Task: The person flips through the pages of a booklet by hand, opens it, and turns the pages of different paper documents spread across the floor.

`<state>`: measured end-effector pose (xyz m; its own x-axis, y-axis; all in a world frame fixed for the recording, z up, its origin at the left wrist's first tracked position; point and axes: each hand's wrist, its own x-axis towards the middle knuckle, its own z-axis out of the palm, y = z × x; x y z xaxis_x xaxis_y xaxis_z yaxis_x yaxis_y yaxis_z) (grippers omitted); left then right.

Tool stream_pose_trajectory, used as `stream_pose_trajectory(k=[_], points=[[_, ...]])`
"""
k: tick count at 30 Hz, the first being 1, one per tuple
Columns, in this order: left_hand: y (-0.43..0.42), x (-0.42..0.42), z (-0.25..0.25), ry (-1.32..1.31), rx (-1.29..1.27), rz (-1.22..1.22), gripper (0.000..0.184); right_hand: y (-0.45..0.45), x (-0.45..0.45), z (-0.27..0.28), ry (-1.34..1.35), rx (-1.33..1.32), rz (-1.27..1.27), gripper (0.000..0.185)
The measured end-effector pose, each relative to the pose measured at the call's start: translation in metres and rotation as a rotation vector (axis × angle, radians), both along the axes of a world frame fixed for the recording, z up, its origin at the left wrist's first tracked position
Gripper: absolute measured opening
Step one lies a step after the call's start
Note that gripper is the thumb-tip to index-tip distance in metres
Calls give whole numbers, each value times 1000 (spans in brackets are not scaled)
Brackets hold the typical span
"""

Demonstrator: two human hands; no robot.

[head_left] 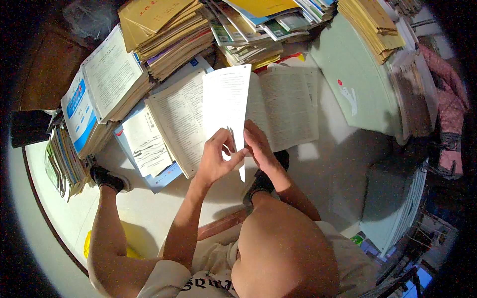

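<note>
A white printed sheet (224, 97) stands upright and partly folded or curved above open books. My left hand (218, 155) grips its lower edge between thumb and fingers. My right hand (257, 144) closes on the same sheet from the right side, its fingertips partly hidden behind the paper. Beneath and to the left lies an open printed book (180, 116). Another open page spread (290, 104) lies behind the sheet to the right. A booklet with dark brushstrokes (146, 141) rests at the left on a blue-edged book.
Brown envelopes (159, 30) and magazines (248, 37) are piled at the back. A thick paper stack (112, 74) stands at the left. On the right are a pale green board (355, 74), more envelopes (370, 25) and a pink patterned item (447, 94). Two dark shoes flank the books.
</note>
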<state>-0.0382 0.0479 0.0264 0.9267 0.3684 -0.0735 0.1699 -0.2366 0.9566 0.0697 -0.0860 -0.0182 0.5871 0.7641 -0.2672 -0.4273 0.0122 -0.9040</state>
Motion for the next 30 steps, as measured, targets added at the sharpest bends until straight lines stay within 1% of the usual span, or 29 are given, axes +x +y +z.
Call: stream_pose_trajectory(k=[3, 5, 7, 9, 11, 16, 18, 21, 23, 26, 30], points=[[1, 0, 1, -8, -32, -16, 33, 3, 0, 13, 13, 14, -23, 46], [2, 0, 1, -16, -49, -18, 33, 1, 1, 16, 106, 30, -1, 45], [4, 0, 2, -25, -66, -19, 32, -1, 1, 15, 114, 32, 8, 43], [6, 0, 3, -30, -40, -40, 31, -2, 2, 12, 123, 34, 16, 43], [7, 1, 9, -31, -3, -55, 30, -2, 2, 9, 64, 50, 23, 43], [8, 2, 26, 16, 84, -102, 27, -2, 3, 23, 69, 72, 47, 45], [8, 1, 24, 18, 11, -84, 24, -1, 3, 25, 89, 65, 47, 46], [8, 0, 25, 9, 41, -77, 20, 0, 2, 21, 92, 98, 21, 46], [10, -1, 26, -3, 34, -87, 19, -1, 3, 19, 177, 118, 44, 47], [11, -1, 29, -25, 5, -96, 18, -2, 3, 10, 158, 134, 58, 49], [13, -1, 28, -60, -30, -123, 15, -3, 6, 22, 144, 124, 86, 51]])
